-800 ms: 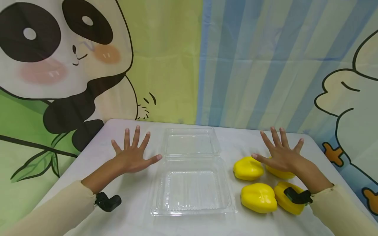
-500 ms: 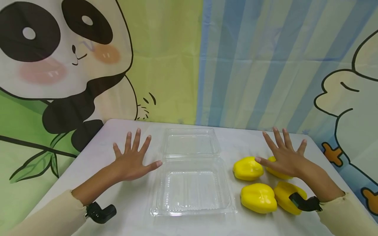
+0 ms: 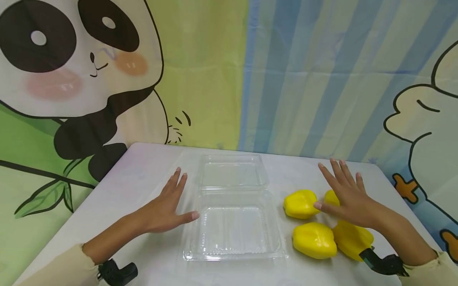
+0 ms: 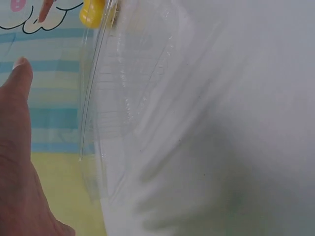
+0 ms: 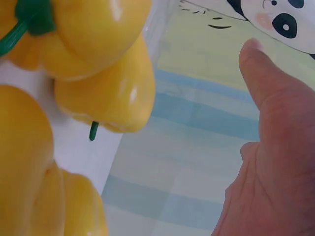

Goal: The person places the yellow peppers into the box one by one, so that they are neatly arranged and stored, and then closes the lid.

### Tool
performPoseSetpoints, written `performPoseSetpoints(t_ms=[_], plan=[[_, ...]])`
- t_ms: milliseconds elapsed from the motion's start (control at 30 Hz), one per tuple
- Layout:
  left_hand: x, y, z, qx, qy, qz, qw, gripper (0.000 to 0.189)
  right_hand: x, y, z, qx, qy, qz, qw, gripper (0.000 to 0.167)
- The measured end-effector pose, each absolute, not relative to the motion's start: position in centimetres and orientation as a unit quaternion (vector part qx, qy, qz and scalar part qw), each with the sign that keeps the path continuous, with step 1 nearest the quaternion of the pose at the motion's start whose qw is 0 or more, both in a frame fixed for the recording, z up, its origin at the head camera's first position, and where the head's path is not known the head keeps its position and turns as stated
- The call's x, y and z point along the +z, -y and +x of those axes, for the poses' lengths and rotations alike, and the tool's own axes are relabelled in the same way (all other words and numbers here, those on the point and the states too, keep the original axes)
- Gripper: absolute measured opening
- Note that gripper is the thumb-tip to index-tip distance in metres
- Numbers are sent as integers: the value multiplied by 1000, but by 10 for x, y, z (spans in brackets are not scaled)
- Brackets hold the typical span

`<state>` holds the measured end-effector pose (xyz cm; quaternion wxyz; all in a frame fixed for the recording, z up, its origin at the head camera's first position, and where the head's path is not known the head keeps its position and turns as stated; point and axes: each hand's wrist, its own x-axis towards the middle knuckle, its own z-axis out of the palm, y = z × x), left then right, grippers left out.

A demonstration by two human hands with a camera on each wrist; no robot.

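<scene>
A clear plastic clamshell box (image 3: 236, 254) lies unfolded on the white table, its lid (image 3: 232, 174) laid back toward the wall. Just left of the box hovers my left hand (image 3: 161, 212), fingers straight and thumb pointing at the box's side; it holds nothing. Several yellow bell peppers (image 3: 315, 240) sit in a cluster to the box's right. Over the far right pepper (image 3: 332, 198) hangs my right hand (image 3: 352, 202), fingers extended and holding nothing, hiding part of that pepper. Green stems show on the peppers (image 5: 106, 93) in the right wrist view.
The white table (image 3: 143, 262) ends at a printed curtain (image 3: 204, 79) with a panda and stripes behind it. A black wrist camera (image 3: 118, 272) sits on the left wrist, and another wrist camera (image 3: 383, 262) on the right.
Both hands have come lower and nearer in the head view. The left hand's fingers have drawn closer together and turned toward the box. The box and peppers stay put.
</scene>
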<state>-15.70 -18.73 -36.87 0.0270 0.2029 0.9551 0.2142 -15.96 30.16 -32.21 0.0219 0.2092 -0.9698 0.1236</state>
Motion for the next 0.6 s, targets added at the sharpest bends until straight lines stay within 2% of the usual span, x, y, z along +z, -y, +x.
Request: performPoseSetpoints(t_ms=[233, 433, 600], plan=[[-371, 185, -146, 245, -945, 216, -23, 111, -319, -293, -148, 231, 941, 246, -5, 102], [-372, 183, -130, 279, -935, 214, -46, 111, -321, -290, -135, 287, 926, 245, -23, 86], [-378, 181, -120, 340, -909, 236, -36, 114, -324, -288, -123, 298, 924, 240, -19, 77]])
